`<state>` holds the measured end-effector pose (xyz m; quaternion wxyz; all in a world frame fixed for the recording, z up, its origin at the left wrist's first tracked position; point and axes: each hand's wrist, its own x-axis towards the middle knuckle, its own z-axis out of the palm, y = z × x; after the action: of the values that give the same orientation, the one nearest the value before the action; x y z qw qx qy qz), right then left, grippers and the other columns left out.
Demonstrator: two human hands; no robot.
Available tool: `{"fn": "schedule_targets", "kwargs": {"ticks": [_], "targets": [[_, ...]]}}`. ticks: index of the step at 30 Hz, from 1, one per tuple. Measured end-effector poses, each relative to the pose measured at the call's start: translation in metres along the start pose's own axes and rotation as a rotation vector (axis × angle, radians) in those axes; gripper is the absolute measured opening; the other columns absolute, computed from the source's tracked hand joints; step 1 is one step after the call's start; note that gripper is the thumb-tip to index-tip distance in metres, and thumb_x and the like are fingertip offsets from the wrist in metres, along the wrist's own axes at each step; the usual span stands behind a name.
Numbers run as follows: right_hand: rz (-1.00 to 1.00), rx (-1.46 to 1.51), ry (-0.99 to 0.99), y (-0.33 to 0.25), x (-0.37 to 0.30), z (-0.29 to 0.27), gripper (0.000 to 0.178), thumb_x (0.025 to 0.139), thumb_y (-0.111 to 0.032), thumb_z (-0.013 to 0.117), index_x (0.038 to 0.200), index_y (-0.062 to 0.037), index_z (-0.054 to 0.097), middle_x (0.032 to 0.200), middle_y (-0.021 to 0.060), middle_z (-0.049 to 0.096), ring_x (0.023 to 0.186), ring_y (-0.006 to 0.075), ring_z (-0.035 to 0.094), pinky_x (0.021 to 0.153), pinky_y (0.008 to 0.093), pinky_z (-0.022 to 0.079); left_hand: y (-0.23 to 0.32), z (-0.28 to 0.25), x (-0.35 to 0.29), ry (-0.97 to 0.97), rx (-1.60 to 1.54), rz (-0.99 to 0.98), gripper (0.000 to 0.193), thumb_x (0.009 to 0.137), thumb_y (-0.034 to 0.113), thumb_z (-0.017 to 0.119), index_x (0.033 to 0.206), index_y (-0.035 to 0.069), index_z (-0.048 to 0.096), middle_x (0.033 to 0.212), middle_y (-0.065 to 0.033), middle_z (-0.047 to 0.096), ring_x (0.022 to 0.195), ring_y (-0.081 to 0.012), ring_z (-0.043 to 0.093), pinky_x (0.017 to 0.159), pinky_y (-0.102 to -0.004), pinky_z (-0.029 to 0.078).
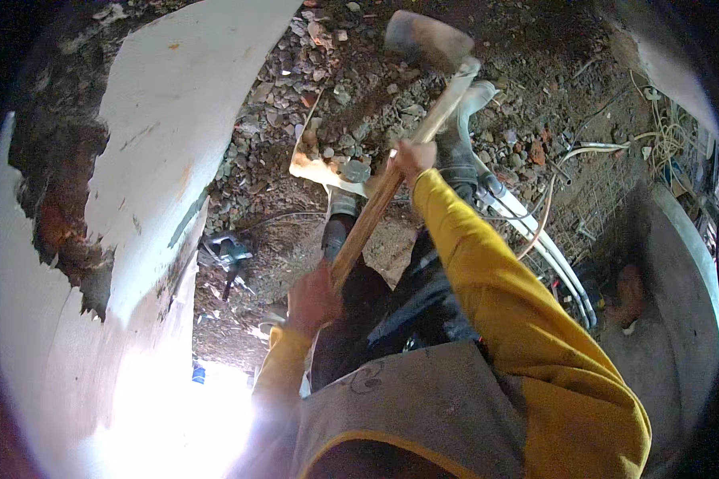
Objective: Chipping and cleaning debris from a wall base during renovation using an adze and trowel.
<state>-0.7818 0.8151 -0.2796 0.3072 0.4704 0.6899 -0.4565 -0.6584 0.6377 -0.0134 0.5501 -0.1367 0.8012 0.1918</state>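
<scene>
A long-handled hoe [442, 112] runs slantwise across the view, its wooden handle rising from lower left to upper right. At the far end its wide, dirty blade [427, 40] is slightly blurred and hangs over the rubble. My left hand [315, 299] is closed round the lower part of the handle, close to my body. Farther up, my right hand [414, 160] grips the same handle near its middle, the yellow-sleeved arm stretched forward. Below the handle are my feet, with a pale boot [475, 97] showing on the right.
Loose rubble [287, 88] covers the ground. On the left stands a pale wall [176, 96] with a ragged broken gap. White pipes [539, 239] and tangled cables [667, 144] lie to the right. A dark power tool [230, 251] rests by the wall; a bright light glares lower left.
</scene>
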Motion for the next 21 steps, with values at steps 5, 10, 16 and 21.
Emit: {"fn": "schedule_targets", "kwargs": {"ticks": [5, 10, 16, 21], "targets": [[0.114, 0.21, -0.066, 0.012, -0.122, -0.023, 0.029, 0.074, -0.013, 0.062, 0.09, 0.008, 0.05, 0.062, 0.0085, 0.052, 0.045, 0.0191, 0.054, 0.039, 0.0332, 0.045, -0.013, 0.005, -0.095, -0.116, -0.149, -0.114, 0.035, 0.073, 0.023, 0.063, 0.098, 0.006, 0.046, 0.081, -0.0215, 0.062, 0.078, -0.0414, 0.06, 0.067, -0.0502, 0.047], [0.158, 0.413, -0.185, 0.061, -0.222, -0.03, 0.032, 0.075, -0.005, 0.06, 0.09, -0.0007, 0.032, 0.065, 0.0096, 0.047, 0.041, 0.0186, 0.048, 0.036, 0.0352, 0.043, -0.078, 0.054, -0.201, -0.148, -0.113, -0.195, 0.03, 0.07, 0.02, 0.061, 0.095, 0.006, 0.053, 0.082, -0.0188, 0.063, 0.079, -0.0386, 0.062, 0.069, -0.0476, 0.047], [0.224, 0.289, -0.269, 0.063, -0.251, -0.036, 0.036, 0.073, 0.004, 0.059, 0.096, 0.0011, 0.032, 0.071, 0.0123, 0.053, 0.046, 0.0226, 0.058, 0.039, 0.0343, 0.049, -0.096, 0.075, -0.215, -0.141, -0.066, -0.305, 0.032, 0.067, 0.015, 0.058, 0.098, 0.007, 0.055, 0.083, -0.0162, 0.063, 0.077, -0.0363, 0.062, 0.069, -0.0473, 0.048], [-0.057, 0.573, -0.27, 0.006, -0.135, -0.043, 0.027, 0.08, -0.002, 0.055, 0.098, -0.0063, 0.035, 0.069, 0.0079, 0.051, 0.047, 0.0164, 0.053, 0.041, 0.0314, 0.049, -0.04, 0.047, -0.091, -0.017, -0.001, -0.157, 0.033, 0.072, 0.022, 0.061, 0.1, 0.009, 0.052, 0.081, -0.0168, 0.062, 0.076, -0.0381, 0.062, 0.061, -0.0513, 0.047]]}}
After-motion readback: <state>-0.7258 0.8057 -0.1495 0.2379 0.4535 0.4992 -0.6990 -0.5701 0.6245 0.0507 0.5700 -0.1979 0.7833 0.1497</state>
